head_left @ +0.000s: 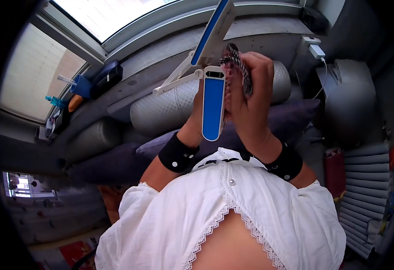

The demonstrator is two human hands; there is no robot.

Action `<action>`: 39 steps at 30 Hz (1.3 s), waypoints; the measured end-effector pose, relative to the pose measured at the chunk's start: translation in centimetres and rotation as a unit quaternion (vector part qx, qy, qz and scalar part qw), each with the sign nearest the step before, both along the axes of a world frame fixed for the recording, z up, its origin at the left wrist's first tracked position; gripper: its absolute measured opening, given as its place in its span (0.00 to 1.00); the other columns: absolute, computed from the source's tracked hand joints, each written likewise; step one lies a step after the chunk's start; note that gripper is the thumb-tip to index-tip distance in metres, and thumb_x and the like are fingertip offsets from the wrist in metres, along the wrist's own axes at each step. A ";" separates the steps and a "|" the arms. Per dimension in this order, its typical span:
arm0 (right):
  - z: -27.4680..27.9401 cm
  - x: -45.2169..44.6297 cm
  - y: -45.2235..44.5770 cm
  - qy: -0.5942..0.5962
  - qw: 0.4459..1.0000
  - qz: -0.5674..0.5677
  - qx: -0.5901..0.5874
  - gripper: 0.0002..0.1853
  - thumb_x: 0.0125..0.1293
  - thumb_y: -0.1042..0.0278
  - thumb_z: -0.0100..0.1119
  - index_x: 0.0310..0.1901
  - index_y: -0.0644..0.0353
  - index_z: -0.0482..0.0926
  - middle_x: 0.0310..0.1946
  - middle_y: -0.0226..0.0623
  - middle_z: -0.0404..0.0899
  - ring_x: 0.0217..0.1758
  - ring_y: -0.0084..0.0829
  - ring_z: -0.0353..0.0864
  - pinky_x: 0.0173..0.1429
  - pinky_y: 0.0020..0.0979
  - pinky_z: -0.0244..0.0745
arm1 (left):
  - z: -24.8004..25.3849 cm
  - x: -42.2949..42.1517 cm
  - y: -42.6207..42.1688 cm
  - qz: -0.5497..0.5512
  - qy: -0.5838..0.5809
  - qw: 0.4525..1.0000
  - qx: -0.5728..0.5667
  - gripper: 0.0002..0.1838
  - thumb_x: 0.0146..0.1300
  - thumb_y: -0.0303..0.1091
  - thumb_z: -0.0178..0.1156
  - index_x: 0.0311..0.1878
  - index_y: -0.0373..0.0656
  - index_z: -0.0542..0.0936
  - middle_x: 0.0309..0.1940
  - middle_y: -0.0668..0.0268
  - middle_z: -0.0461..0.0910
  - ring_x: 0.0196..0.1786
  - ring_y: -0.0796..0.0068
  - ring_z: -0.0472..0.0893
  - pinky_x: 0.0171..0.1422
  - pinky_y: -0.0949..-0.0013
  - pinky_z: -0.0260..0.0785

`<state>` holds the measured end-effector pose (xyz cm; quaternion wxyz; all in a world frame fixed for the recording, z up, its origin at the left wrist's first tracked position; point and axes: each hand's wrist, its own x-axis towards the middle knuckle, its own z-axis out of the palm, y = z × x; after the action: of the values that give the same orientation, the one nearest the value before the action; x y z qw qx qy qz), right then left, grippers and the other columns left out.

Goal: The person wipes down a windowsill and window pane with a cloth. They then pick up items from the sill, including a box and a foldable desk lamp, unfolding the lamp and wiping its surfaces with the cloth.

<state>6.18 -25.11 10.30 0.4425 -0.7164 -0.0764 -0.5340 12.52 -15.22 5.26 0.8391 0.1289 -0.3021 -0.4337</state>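
A hinged white-and-blue device (213, 108) stands upright in front of my chest. It has two blue-faced panels joined by white link arms (179, 83), and its upper panel (215, 33) tilts to the right. My left hand (195, 121) is behind the lower panel, closed on the device, with most of its fingers hidden. In my right hand (256, 96) is a bunched cloth (239, 67), pinkish with a black-and-white patterned edge. The cloth presses against the right side of the device near the hinge. Black bands are on both wrists.
Beyond my hands lie a silver quilted bolster (161, 110) and dark purple cushions (291, 112), below a windowsill (255, 29). A blue cup (82, 85) and small items stand at the left. On the right are a white charger with a cable (316, 50) and a grey quilted seat (352, 90).
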 end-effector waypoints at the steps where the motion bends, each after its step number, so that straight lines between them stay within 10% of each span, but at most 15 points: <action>1: -0.2 -0.3 0.4 -0.027 0.999 -0.004 -0.018 0.15 0.57 0.65 0.61 0.42 0.60 0.71 0.38 0.40 0.70 0.43 0.40 0.68 0.50 0.37 0.61 | -0.2 -0.1 -0.3 0.053 0.047 0.997 0.009 0.35 0.65 0.64 0.38 0.54 0.38 0.68 0.42 0.60 0.75 0.46 0.72 0.78 0.49 0.66 0.75; 4: -0.8 -1.8 0.8 -0.005 0.996 0.017 -0.082 0.17 0.56 0.64 0.63 0.43 0.59 0.70 0.39 0.40 0.70 0.45 0.39 0.67 0.52 0.39 0.58 | 1.2 -1.2 -0.1 0.229 -0.067 0.963 0.128 0.38 0.64 0.65 0.40 0.58 0.35 0.66 0.42 0.62 0.75 0.44 0.75 0.78 0.50 0.69 0.75; 14: -4.4 -5.5 -1.2 0.120 0.948 0.175 -0.236 0.07 0.49 0.69 0.65 0.27 0.58 0.76 0.27 0.35 0.75 0.29 0.39 0.77 0.33 0.34 0.71 | 2.5 -0.5 0.7 0.211 -0.056 0.971 0.095 0.44 0.62 0.67 0.39 0.59 0.28 0.62 0.19 0.65 0.70 0.14 0.77 0.73 0.16 0.78 0.66; 20: -2.4 -0.7 -4.0 0.207 0.977 0.042 -0.028 0.07 0.55 0.68 0.59 0.32 0.62 0.75 0.30 0.40 0.73 0.34 0.42 0.74 0.41 0.38 0.70 | 2.2 -0.7 1.4 0.191 -0.080 0.975 0.080 0.43 0.63 0.67 0.39 0.58 0.28 0.63 0.19 0.65 0.71 0.14 0.77 0.74 0.16 0.79 0.68; 35: -2.0 16.4 -4.1 0.032 0.950 -0.134 -0.280 0.16 0.56 0.64 0.60 0.46 0.59 0.75 0.47 0.41 0.71 0.55 0.43 0.68 0.58 0.36 0.63 | 2.0 -1.2 4.4 0.217 0.019 0.971 0.102 0.39 0.64 0.65 0.41 0.57 0.32 0.65 0.18 0.68 0.70 0.13 0.79 0.72 0.15 0.78 0.63; 39: -0.6 12.6 -2.6 0.052 0.971 0.037 -0.231 0.22 0.57 0.63 0.60 0.53 0.60 0.73 0.54 0.45 0.70 0.61 0.42 0.67 0.63 0.34 0.61 | 1.7 -0.6 4.9 0.233 0.014 0.967 0.102 0.39 0.63 0.65 0.41 0.57 0.33 0.66 0.18 0.68 0.70 0.14 0.79 0.72 0.16 0.79 0.63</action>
<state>18.81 -27.75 9.66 0.2879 -0.8227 -0.2016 -0.4469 11.95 -10.29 7.01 0.9037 0.2744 -0.2058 -0.2563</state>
